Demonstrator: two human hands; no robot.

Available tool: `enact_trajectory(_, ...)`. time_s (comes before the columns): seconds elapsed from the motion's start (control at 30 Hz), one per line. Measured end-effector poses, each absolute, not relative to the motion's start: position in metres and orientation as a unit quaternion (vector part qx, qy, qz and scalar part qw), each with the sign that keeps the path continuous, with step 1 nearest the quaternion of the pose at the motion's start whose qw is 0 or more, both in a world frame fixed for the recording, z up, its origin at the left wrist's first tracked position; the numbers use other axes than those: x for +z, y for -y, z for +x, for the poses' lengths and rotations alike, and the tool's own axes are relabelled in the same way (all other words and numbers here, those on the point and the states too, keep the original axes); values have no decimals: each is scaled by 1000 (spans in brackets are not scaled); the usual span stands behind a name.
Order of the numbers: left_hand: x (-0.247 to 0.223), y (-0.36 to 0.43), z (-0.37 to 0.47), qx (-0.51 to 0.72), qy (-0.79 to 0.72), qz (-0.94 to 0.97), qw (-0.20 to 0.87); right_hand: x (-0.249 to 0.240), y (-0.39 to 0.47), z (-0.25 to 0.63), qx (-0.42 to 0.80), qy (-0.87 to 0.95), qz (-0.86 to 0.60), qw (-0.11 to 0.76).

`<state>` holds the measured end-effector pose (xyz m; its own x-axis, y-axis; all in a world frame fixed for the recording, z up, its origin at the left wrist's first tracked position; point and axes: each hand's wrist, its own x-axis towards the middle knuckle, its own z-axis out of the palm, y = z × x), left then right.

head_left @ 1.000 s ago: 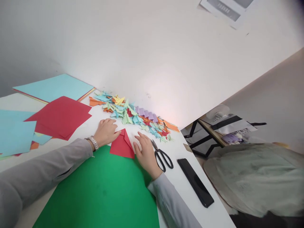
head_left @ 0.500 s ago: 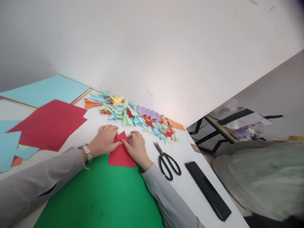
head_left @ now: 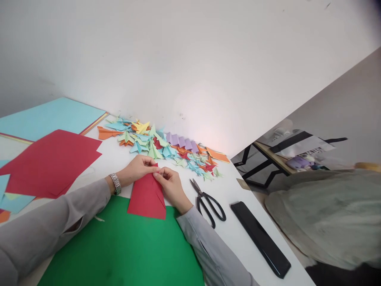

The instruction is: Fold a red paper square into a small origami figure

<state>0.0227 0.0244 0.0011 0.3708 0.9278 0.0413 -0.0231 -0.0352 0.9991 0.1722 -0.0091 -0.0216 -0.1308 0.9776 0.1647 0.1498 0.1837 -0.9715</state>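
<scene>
Presently, the red paper (head_left: 144,200) lies across the far edge of the green sheet (head_left: 125,250): its wide end is over the sheet, its narrow tip beyond it. Whether the paper rests flat or is slightly raised cannot be determined.

Possible faults and causes:
1. Skewed fold. Unequal pull at the tip may shift one layer against the other.
2. Crumpled or torn tip. The gripped area is small; excess pressure may crush it.
3. Rotation. Neither hand holds the wide end over the green sheet, so it may swing when the tip is worked.
4. Disturbed tool. The scissors (head_left: 209,203) lie on the bench (head_left: 235,262) to the right of the green sheet, near the right wrist; an outward sweep may strike them.

Hand pose: The left hand (head_left: 139,169) enters from the left of the green sheet, forearm slanting inward, knuckles uppermost. The right hand (head_left: 172,186) reaches past the sheet's right side, bent inward at the wrist. Just beyond the sheet's far edge, the fingers of both hands meet, clamped on the red paper's tip, thumbs close together.
</scene>
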Motion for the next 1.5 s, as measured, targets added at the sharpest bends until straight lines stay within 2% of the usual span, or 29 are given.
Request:
enact_trajectory(0.3,3,-23,19,370,-365,631,576,-18,14,171,447,645,-444,433)
enact_trajectory(0.73,-2,-22,22,400,-357,618,574,-16,14,174,511,619,-428,415)
enact_trajectory(0.9,1,-21,22,449,-379,570,575,-15,14,176,528,622,-422,396)
enact_trajectory(1.1,-1,-27,20,501,-395,436,635,-8,17,177,539,613,-432,384)
enact_trajectory(1.5,0,-36,14,544,-369,312,686,-8,17,189,592,558,-409,414)
